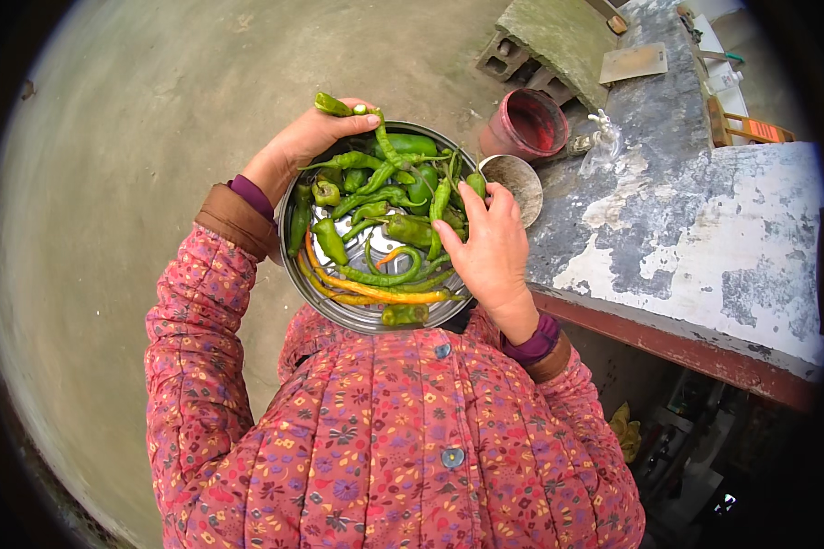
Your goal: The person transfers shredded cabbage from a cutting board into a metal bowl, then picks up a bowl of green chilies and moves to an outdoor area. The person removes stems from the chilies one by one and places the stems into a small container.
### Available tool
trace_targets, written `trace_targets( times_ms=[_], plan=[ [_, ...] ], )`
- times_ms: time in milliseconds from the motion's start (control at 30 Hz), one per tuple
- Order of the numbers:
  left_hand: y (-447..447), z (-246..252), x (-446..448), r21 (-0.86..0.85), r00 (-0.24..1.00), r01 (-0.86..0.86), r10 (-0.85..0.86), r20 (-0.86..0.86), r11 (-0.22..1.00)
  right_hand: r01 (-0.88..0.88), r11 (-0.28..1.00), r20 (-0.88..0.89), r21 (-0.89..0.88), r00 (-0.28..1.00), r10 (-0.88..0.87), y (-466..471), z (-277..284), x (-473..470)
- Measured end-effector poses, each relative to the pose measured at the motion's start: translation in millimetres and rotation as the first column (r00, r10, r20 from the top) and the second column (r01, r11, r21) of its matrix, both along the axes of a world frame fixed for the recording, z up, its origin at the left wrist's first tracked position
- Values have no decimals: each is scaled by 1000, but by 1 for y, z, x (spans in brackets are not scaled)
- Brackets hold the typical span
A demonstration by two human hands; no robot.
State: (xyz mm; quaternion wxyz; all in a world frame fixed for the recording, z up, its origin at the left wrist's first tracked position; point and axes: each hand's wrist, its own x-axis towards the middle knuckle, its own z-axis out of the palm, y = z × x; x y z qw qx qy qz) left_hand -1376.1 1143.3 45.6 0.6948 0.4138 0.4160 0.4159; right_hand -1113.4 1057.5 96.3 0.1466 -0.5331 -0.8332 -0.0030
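A round steel basket [374, 322] with a perforated bottom stands before my body, holding several green peppers [412, 231] and some orange-yellow chili peppers [384, 295]. My left hand [323, 134] is at its far left rim, its thumb over green peppers [333, 105] whose ends stick out above the rim; its fingers are mostly hidden. My right hand [491, 247] reaches over the right rim, thumb and fingers around a long green pepper [439, 206]; whether it grips this pepper firmly I cannot tell. A short green pepper piece [405, 314] lies at the near rim.
Beyond the basket on the right are a red-stained bucket [494, 130] and a whitish bowl [525, 189]. A worn, paint-patched counter [666, 199] runs along the right, with a tap wrapped in plastic [603, 134] and a board [633, 63]. Concrete blocks [505, 58] support a slab [563, 34].
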Motion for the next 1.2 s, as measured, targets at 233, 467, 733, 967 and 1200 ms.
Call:
trace_targets(
  times_ms=[233,467,733,967,1200],
  plan=[
    [0,0,5,-8,1000,-26,26,-12,1000,-218,963,-226,-158,957,180,-17,-9,-13],
    [0,-1,4,5,1000,-22,22,1,1000,-388,915,-244,-108,903,354,-28,-10,-20],
    [-1,2,4,-3,999,-25,25,-41,1000,-18,996,-84,-86,996,11,3,2,3],
    [-1,0,3,-23,1000,-15,15,-14,1000,-188,981,-154,-40,971,180,-6,0,6],
    [-2,2,5,-22,1000,-20,20,0,1000,24,995,-59,102,998,-18,39,8,7]
  ],
)
